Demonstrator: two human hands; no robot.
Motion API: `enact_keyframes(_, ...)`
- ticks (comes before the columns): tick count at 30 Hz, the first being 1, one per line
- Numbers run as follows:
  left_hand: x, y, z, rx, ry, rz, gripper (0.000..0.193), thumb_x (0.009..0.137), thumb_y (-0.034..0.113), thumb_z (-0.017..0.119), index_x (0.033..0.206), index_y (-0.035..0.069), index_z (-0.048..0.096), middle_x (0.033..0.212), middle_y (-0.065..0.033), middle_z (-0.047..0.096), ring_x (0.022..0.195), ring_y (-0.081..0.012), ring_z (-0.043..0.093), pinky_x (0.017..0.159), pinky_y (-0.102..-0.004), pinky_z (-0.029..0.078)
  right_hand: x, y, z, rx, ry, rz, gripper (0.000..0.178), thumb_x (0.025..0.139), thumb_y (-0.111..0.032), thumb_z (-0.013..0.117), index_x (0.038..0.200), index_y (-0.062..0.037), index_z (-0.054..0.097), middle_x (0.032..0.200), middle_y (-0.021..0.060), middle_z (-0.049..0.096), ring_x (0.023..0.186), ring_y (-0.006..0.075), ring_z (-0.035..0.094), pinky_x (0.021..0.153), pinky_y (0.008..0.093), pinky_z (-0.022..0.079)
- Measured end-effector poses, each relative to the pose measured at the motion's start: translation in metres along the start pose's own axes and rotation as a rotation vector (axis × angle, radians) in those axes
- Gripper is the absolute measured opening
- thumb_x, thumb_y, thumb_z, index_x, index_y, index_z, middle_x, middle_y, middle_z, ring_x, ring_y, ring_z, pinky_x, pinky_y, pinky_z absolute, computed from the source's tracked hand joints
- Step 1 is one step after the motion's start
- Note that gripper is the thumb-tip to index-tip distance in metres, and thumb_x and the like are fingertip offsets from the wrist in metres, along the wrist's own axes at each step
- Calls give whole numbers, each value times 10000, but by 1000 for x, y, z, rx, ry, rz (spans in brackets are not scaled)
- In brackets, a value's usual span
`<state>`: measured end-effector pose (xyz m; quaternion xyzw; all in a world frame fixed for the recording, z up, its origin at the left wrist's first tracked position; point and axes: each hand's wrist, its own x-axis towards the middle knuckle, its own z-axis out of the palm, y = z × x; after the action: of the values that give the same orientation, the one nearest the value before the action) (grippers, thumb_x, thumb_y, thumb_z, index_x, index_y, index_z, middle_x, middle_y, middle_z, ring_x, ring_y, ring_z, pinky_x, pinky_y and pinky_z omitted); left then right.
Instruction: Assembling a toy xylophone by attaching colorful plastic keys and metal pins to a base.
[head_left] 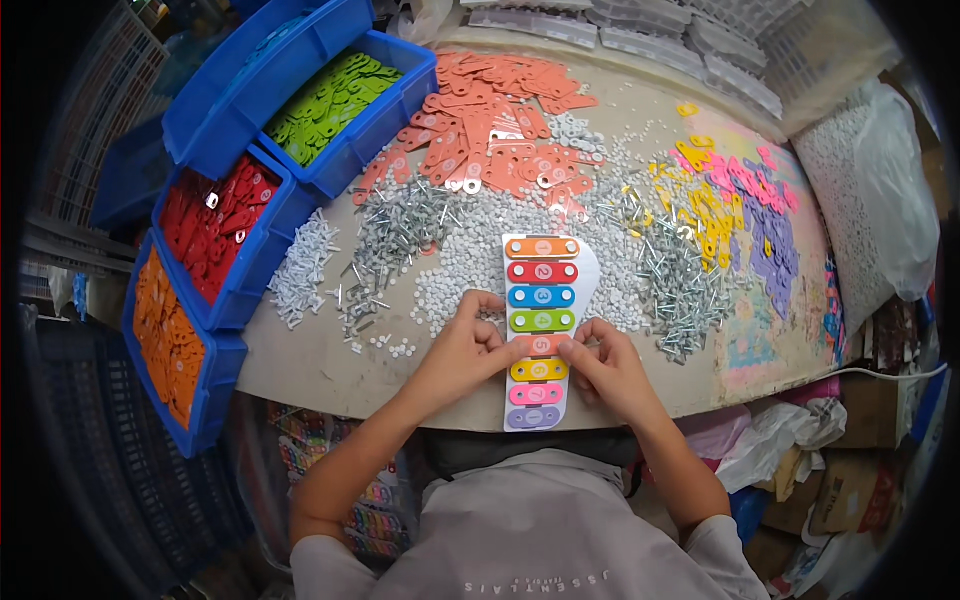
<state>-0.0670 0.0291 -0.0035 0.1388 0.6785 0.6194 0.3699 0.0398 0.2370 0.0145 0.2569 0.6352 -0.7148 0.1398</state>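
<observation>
A toy xylophone (583, 268) lies upright before me, its white base reaching the table's near edge. Coloured bars run down it, orange at the top and purple at the bottom; the upper ones have white caps at both ends. My left hand (465, 345) grips its left side, the thumb on the left end of the salmon bar (543, 346) and the other fingers curled by the edge. Across from it, my right hand (612, 368) has thumb and bent fingers at that bar's right end. Both bar ends are covered by fingertips, so any small part there is hidden.
White caps (465, 250) and metal screws (690, 290) lie heaped beyond the xylophone, with salmon bars (480, 110) behind. Blue bins (330, 170) of green, red and orange bars stand left. Yellow (715, 225), pink and purple bars (772, 255) lie right, near a plastic sack (850, 190).
</observation>
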Motion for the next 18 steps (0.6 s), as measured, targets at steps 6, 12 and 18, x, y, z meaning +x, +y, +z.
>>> enact_keyframes(6, 19, 5, -4, -148, -189, -184, 625, 904, 231, 760, 1343, -21, 393, 932, -136, 718, 839, -138, 703, 701, -228, 523, 6, -4, -4, -66, -136, 105, 293, 1024, -322, 586, 953, -37, 588, 604, -5, 560, 475, 65, 492, 452, 214, 378)
enact_keyframes(12, 21, -1, -1, -178, -223, -74, 595, 896, 234, 771, 1311, -14, 423, 1025, -156, 717, 870, -143, 715, 688, -209, 530, 9, 3, 0, -31, -112, 91, 326, 1019, -314, 592, 880, -19, 602, 595, -6, 545, 476, 62, 488, 441, 226, 373)
enact_keyframes(18, 18, -5, -4, -10, -203, -70, 531, 914, 226, 753, 1277, -3, 442, 746, -33, 652, 633, -38, 555, 525, -201, 366, 10, 9, -1, 2, -115, 23, 300, 1030, -278, 572, 881, -19, 597, 586, -14, 521, 466, 57, 460, 433, 225, 349)
